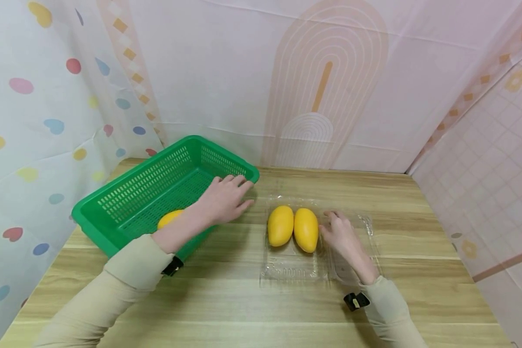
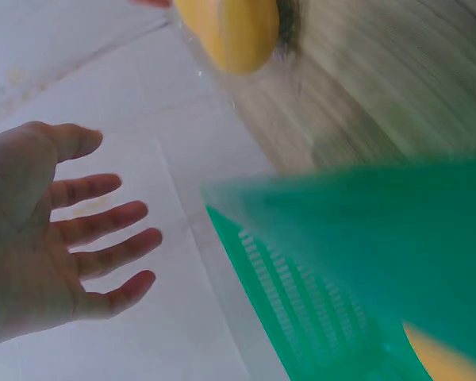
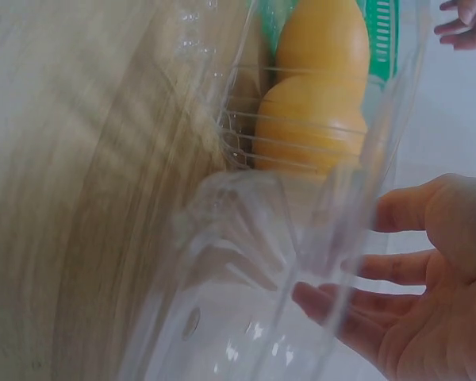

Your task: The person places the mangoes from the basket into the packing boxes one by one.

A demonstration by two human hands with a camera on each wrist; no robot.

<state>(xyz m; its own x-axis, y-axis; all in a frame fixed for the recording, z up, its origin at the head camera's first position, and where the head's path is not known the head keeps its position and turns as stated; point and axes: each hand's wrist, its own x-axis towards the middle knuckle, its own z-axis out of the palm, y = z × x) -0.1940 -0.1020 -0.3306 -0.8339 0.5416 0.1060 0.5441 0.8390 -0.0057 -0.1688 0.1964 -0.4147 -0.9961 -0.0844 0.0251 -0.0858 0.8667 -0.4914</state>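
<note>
Two yellow mangoes [image 1: 280,226] lie side by side in a clear plastic container [image 1: 291,273], whose clear lid [image 1: 343,268] is folded out to the right. My right hand [image 1: 342,238] is over the lid beside the right mango; in the right wrist view its fingers [image 3: 397,305] are spread at the clear plastic, contact unclear. My left hand [image 1: 227,199], fingers apart and holding nothing, hangs over the right edge of the green basket [image 1: 87,208]. Another yellow mango [image 1: 168,218] sits in the basket, partly hidden by my left forearm.
The wooden table [image 1: 409,232] carries the basket at the left and the container near the middle. A patterned curtain [image 1: 217,87] stands behind the table and along both sides.
</note>
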